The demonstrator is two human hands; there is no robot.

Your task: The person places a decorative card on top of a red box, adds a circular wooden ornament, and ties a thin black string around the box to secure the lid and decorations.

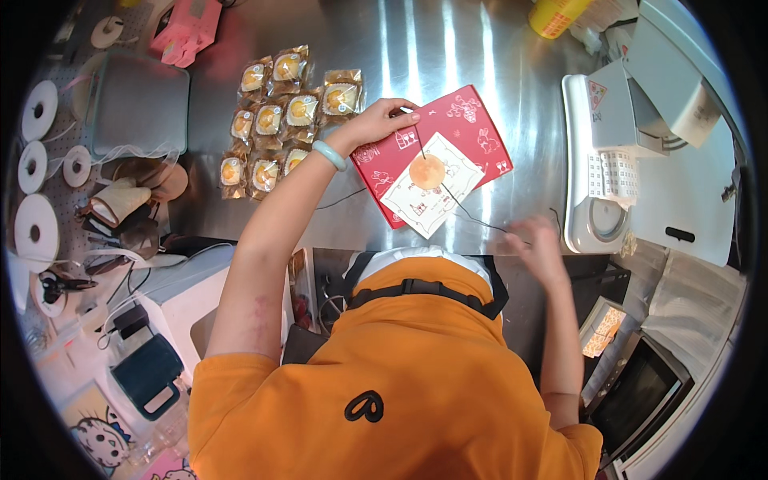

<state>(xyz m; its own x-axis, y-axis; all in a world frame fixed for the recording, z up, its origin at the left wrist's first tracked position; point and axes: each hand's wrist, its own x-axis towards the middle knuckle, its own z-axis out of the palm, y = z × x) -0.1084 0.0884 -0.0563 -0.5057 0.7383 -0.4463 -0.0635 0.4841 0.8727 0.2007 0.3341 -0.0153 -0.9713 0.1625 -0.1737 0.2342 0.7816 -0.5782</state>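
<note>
A red gift box (444, 123) with white line drawings lies at a slant on the steel table before me. On its lid rests a cream printed card (405, 201), with a round orange tag (426, 172) over it. A dark cord (471, 217) runs across the box and meets the tag. My left hand (384, 123), wearing a pale bangle (329, 155) at the wrist, grips the upper left edge of the box, thumb on the lid by the cord. To the right of the box, my right hand (536, 249) is blurred, with the cord leading into its fingers.
Several wrapped pastries (268, 120) stand left of the box. Ribbon spools (37, 225) and a grey-green tray (141, 105) are at far left. On the right are a white appliance (579, 210) and a grey box-shaped machine (624, 111). A yellow container (555, 18) stands at the back.
</note>
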